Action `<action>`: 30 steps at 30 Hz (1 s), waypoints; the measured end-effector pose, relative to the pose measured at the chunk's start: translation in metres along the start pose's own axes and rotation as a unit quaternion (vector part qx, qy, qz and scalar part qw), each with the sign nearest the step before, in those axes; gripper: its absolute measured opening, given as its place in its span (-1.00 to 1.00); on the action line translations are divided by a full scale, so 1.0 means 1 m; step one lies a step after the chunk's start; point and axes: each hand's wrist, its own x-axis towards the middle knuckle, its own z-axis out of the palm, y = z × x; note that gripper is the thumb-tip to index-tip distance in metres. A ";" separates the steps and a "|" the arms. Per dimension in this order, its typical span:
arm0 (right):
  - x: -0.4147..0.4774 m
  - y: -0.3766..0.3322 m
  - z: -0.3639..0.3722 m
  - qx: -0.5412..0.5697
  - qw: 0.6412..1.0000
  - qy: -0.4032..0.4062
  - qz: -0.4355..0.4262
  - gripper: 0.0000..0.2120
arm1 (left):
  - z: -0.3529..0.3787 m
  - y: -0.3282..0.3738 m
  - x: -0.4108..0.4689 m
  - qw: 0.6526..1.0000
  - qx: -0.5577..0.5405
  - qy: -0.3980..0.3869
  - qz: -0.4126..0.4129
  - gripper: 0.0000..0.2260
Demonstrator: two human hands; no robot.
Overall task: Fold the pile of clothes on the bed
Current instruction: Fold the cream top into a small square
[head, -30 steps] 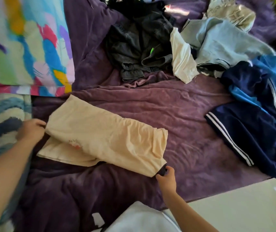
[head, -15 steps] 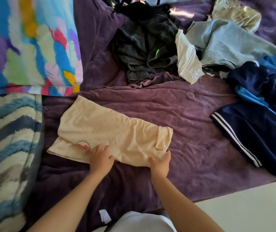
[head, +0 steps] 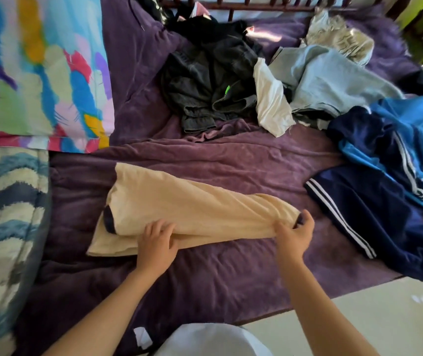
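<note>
Left hand (head: pixel 156 242) grips the near edge of the cream cotton garment (head: pixel 192 209), right hand (head: pixel 295 232) pinches its end. It's half-folded, I reckon. Beyond both hands, the heap of dark, pale-blue and navy clothes (head: pixel 333 80) lies unfolded.

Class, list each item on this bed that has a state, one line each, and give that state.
cream shirt, partly folded lengthwise
left hand, grips the shirt's near edge
right hand, pinches its right end
dark grey garment, crumpled, unfolded
light blue garment, crumpled, unfolded
navy striped garment, loose, unfolded
</note>
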 end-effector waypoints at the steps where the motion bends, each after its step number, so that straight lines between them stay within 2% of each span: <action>1: 0.009 -0.002 -0.013 0.016 1.000 0.019 -0.003 -0.35 | -0.001 0.006 0.001 1.000 0.016 -0.005 0.017 -0.72; 3: 0.027 0.004 -0.035 0.022 0.999 0.042 0.017 -0.35 | 0.000 0.021 -0.001 0.997 0.034 -0.064 0.015 -0.60; 7: 0.041 0.034 -0.052 -0.056 0.994 0.051 0.080 -0.44 | 0.020 0.028 -0.011 0.972 0.096 -0.214 -0.014 -0.46; 11: 0.036 0.029 -0.042 -0.071 0.993 0.053 0.076 -0.50 | 0.021 0.025 -0.024 0.966 0.081 -0.242 -0.032 -0.49; 13: 0.026 0.020 -0.033 -0.099 0.994 0.036 0.022 -0.48 | 0.023 0.023 -0.028 0.971 0.075 -0.226 -0.029 -0.50; 16: 0.002 0.003 -0.012 -0.156 0.979 -0.023 -0.128 -0.44 | 0.025 0.022 -0.030 0.975 0.046 -0.214 -0.033 -0.49; 18: -0.017 -0.003 0.016 -0.188 0.944 -0.111 -0.248 -0.52 | 0.025 0.021 -0.029 0.979 0.014 -0.202 -0.027 -0.48; 19: -0.029 -0.005 0.032 -0.209 0.914 -0.160 -0.309 -0.55 | 0.025 0.019 -0.031 0.985 0.009 -0.174 -0.009 -0.48; 20: -0.043 -0.005 0.049 -0.245 0.868 -0.200 -0.382 -0.57 | 0.024 0.020 -0.035 0.992 -0.003 -0.122 0.010 -0.48; 22: -0.067 0.000 0.081 -0.298 0.735 -0.288 -0.537 -0.47 | 0.028 0.014 -0.037 0.997 -0.071 -0.021 0.022 -0.57; 23: -0.079 0.005 0.094 -0.306 0.664 -0.345 -0.588 -0.39 | 0.029 0.008 -0.035 0.989 -0.146 0.017 -0.024 -0.68; 24: -0.091 0.012 0.105 -0.325 0.600 -0.414 -0.603 -0.34 | 0.026 0.004 -0.033 0.980 -0.182 0.052 -0.068 -0.78; 25: -0.102 0.015 0.113 -0.345 0.551 -0.474 -0.594 -0.35 | 0.019 0.002 -0.031 0.958 -0.235 0.086 -0.138 -0.84; 26: -0.110 0.021 0.117 -0.359 0.520 -0.519 -0.575 -0.41 | 0.009 0.000 -0.029 0.925 -0.301 0.129 -0.192 -0.84; 27: -0.114 0.026 0.118 -0.357 0.516 -0.545 -0.556 -0.48 | 0.003 -0.006 -0.028 0.883 -0.363 0.196 -0.224 -0.80; 28: -0.113 0.034 0.116 -0.354 0.530 -0.548 -0.542 -0.54 | -0.003 -0.011 -0.028 0.843 -0.423 0.194 -0.269 -0.76; 30: -0.104 0.045 0.105 -0.386 0.579 -0.511 -0.505 -0.60 | -0.006 -0.020 -0.028 0.798 -0.464 0.116 -0.367 -0.68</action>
